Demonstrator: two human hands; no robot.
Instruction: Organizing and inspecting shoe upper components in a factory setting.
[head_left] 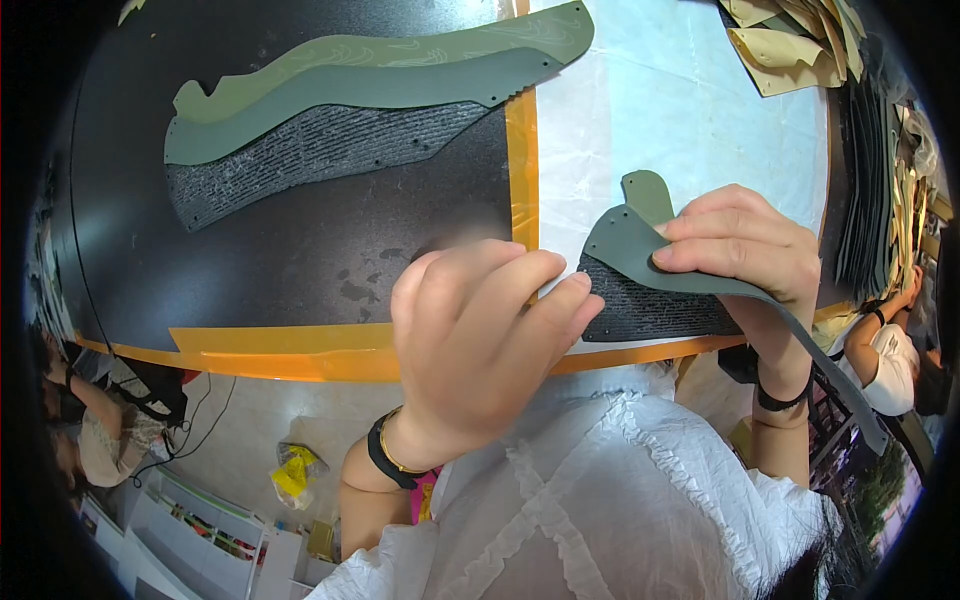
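At the table's front edge, my right hand (748,245) pinches a bent grey-green flexible piece (640,250) with small holes; its long tail drapes past the wrist. Beneath it lies a black ribbed piece (640,308), and an olive-green piece (648,196) sticks out behind it. My left hand (485,325) is beside them with its fingers curled together, the fingertips close to the black piece's left end. Part of that hand is smeared by motion, and a dark blurred shape shows behind it. What its fingers hold, if anything, is hidden.
A similar overlapped set of olive, grey-green and black ribbed pieces (330,120) lies at the far left on the black table (300,260). Orange tape (290,352) runs along the front edge. Yellowish pieces (790,60) and dark strips (865,190) are stacked at right. Other people work at both sides.
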